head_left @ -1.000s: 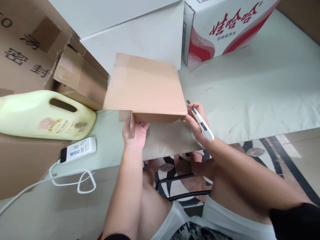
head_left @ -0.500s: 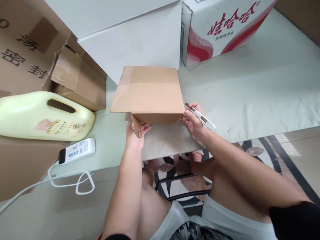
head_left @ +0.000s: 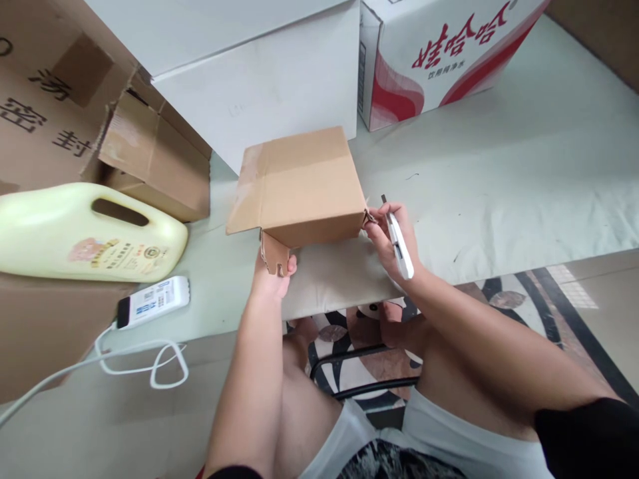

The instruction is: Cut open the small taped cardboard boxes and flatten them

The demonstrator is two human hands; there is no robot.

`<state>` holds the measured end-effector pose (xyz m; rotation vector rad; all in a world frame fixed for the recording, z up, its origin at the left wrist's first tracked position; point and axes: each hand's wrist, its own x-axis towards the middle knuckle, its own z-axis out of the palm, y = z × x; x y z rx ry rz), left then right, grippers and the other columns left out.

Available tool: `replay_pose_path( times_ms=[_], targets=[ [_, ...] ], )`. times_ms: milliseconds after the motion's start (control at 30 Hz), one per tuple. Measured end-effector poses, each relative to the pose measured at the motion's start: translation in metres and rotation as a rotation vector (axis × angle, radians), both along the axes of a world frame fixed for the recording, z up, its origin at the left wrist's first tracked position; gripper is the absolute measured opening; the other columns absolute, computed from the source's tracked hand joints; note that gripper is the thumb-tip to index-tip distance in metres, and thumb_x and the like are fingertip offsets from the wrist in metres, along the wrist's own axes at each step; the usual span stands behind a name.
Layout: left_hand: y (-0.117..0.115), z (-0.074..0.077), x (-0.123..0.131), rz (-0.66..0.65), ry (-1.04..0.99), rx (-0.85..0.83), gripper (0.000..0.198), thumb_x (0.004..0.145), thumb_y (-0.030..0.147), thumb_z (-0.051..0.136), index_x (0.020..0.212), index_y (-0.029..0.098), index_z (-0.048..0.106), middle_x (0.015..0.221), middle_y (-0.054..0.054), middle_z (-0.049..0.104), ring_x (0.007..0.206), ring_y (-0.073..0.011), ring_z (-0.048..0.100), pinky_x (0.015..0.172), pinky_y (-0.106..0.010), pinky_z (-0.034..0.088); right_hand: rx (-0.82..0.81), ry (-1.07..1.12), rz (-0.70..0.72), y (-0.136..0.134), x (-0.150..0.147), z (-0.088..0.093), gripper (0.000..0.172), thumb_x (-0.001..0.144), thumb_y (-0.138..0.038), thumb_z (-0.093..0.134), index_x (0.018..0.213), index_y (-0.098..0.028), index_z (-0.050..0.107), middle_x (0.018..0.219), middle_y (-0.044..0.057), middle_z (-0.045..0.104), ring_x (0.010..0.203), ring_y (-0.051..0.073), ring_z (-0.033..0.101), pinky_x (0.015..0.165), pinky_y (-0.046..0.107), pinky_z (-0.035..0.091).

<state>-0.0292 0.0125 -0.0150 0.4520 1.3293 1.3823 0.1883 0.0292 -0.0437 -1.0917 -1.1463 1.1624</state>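
Near the worktop's [head_left: 499, 186] front edge, my left hand [head_left: 272, 285] clasps the cardboard box's [head_left: 309, 179] opened, uncut-off flap [head_left: 274, 250]; my right hand [head_left: 385, 249], curled round a box cutter [head_left: 401, 251], touches its ragged corner.

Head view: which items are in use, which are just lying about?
In use:
- small cardboard box, left hand at its near left flap, right hand at its near right corner
- white utility knife, in the right hand, blade out

Lying about:
- pale yellow bottle, on its side
- white corded device
- white box
- red-and-white carton
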Motion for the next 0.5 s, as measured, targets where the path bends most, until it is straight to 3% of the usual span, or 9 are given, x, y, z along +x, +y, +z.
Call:
replay_pose_path(
  times_ms=[100, 200, 300, 400, 500],
  targets=[
    [0.000, 0.003, 0.003, -0.065, 0.025, 0.007, 0.007, 0.079, 0.023, 0.061, 0.076, 0.021, 0.055, 0.062, 0.000, 0.056, 0.050, -0.0107, 0.058, 0.036, -0.017, 0.021, 0.019, -0.011, -0.092, -0.001, -0.002, 0.003, 0.039, 0.085, -0.054, 0.067, 0.098, -0.030, 0.038, 0.114, 0.005, 0.069, 0.081, 0.017, 0.064, 0.080, 0.040, 0.054],
    [0.002, 0.003, 0.001, -0.165, 0.079, -0.028, 0.011, 0.082, 0.030, 0.060, 0.079, 0.019, 0.060, 0.063, -0.004, 0.063, 0.041, -0.0095, 0.052, 0.034, -0.018, 0.018, 0.046, -0.086, -0.139, 0.000, 0.000, 0.002, 0.035, 0.087, -0.051, 0.067, 0.100, -0.031, 0.043, 0.113, 0.004, 0.070, 0.081, 0.017, 0.064, 0.078, 0.039, 0.054],
    [0.003, 0.001, -0.004, -0.212, 0.103, -0.068, 0.018, 0.081, 0.036, 0.059, 0.072, 0.020, 0.058, 0.051, -0.002, 0.057, 0.031, -0.0070, 0.038, 0.032, -0.019, 0.018, 0.146, -0.174, -0.142, 0.003, 0.007, -0.003, 0.036, 0.084, -0.043, 0.072, 0.108, -0.032, 0.047, 0.129, 0.005, 0.068, 0.100, 0.021, 0.068, 0.085, 0.041, 0.054],
    [0.002, -0.001, -0.008, -0.225, 0.105, -0.074, 0.021, 0.077, 0.040, 0.061, 0.070, 0.021, 0.058, 0.048, 0.000, 0.052, 0.031, -0.0074, 0.039, 0.032, -0.018, 0.020, 0.286, -0.228, -0.127, 0.007, 0.013, -0.010, 0.038, 0.082, -0.030, 0.072, 0.114, -0.033, 0.052, 0.146, 0.005, 0.062, 0.130, 0.027, 0.062, 0.099, 0.047, 0.052],
    [0.000, -0.003, -0.010, -0.241, 0.109, -0.075, 0.021, 0.074, 0.040, 0.063, 0.071, 0.021, 0.057, 0.049, 0.002, 0.048, 0.031, -0.0068, 0.038, 0.032, -0.017, 0.020, 0.323, -0.261, -0.120, 0.009, 0.014, -0.014, 0.032, 0.084, -0.025, 0.067, 0.112, -0.033, 0.056, 0.141, 0.003, 0.068, 0.128, 0.026, 0.066, 0.104, 0.051, 0.051]
  ],
)
